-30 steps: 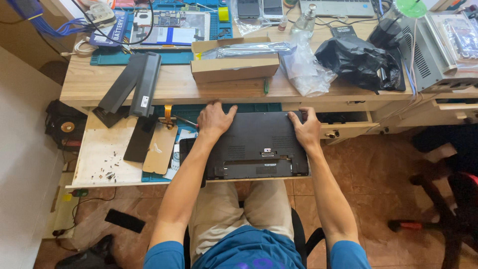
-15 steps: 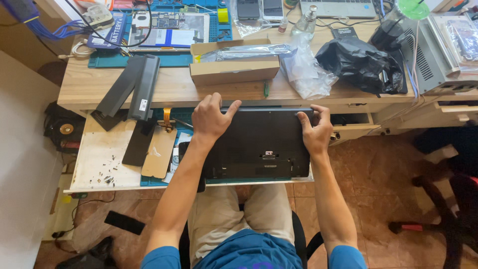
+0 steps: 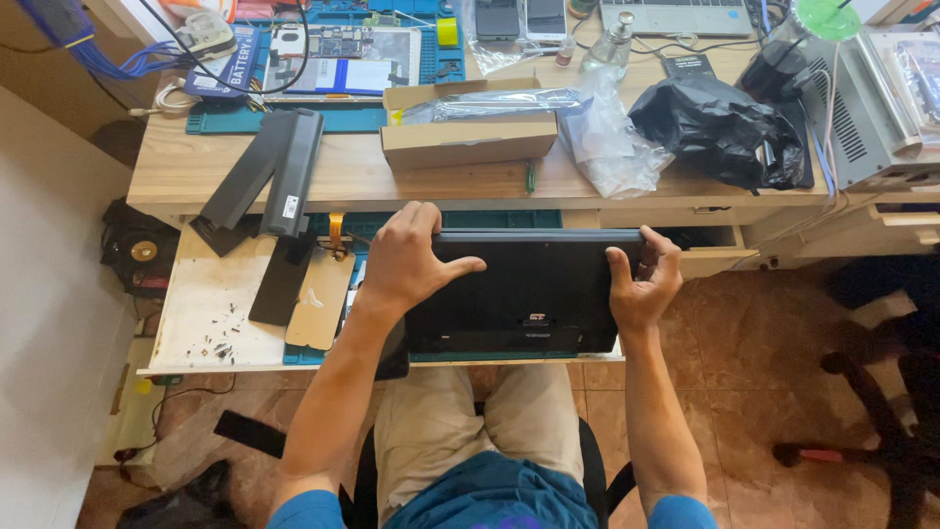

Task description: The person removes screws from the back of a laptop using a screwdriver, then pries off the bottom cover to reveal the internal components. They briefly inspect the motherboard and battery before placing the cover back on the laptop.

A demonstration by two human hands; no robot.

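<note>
A black laptop (image 3: 534, 289) lies closed or bottom-up on the pull-out shelf (image 3: 211, 313) under the wooden desk. My left hand (image 3: 409, 257) grips its far left corner, thumb on the top face. My right hand (image 3: 641, 282) grips its right edge, fingers curled around the side. The laptop's far edge is lifted and tilts toward me. Beside my left hand lie a tan flat panel (image 3: 318, 302) and a black strip (image 3: 279, 279) on the shelf.
Several small screws (image 3: 217, 343) are scattered on the shelf's left part. Two long black battery packs (image 3: 264, 181) hang over the desk edge. A cardboard box (image 3: 468, 137), clear plastic bag (image 3: 612, 147) and black bag (image 3: 720, 132) sit on the desk. An open drawer (image 3: 715, 257) is at right.
Both hands moved from the laptop's near corners to its far corner and right edge. The laptop shifted away from me and its far edge has risen.
</note>
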